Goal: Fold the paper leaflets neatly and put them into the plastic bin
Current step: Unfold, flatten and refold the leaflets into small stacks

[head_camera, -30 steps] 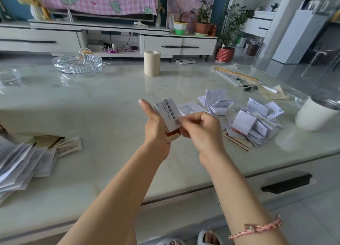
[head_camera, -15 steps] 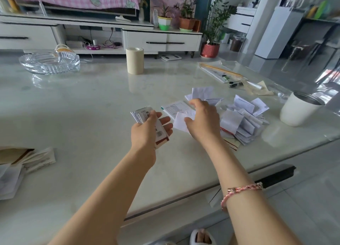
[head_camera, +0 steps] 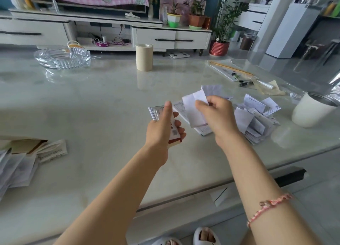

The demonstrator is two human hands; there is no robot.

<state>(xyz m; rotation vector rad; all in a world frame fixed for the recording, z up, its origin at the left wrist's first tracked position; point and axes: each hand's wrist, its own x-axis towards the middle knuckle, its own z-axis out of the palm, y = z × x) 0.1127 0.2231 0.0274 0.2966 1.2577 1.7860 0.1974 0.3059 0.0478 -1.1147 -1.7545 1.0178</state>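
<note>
My left hand [head_camera: 161, 127] grips a small stack of folded leaflets [head_camera: 156, 112] with a red-edged one at the bottom, held just above the pale table [head_camera: 103, 101]. My right hand [head_camera: 219, 116] pinches a white creased leaflet [head_camera: 193, 110] by its upper edge and lifts it off the table. Under it lies a flat printed leaflet [head_camera: 181, 107]. A pile of folded white leaflets [head_camera: 255, 119] sits right of my right hand. More unfolded leaflets [head_camera: 20, 164] lie at the left edge. No plastic bin shows.
A white cup [head_camera: 311, 110] stands at the far right. A beige tape roll [head_camera: 144, 57] and a glass ashtray [head_camera: 62, 57] sit at the back. A clear sleeve with pens [head_camera: 237, 73] lies back right. The table's front edge [head_camera: 184, 197] runs across below my forearms.
My right hand left the stack, reached to the loose papers on the right and picked up a white leaflet. My left hand lowered and kept the stack.
</note>
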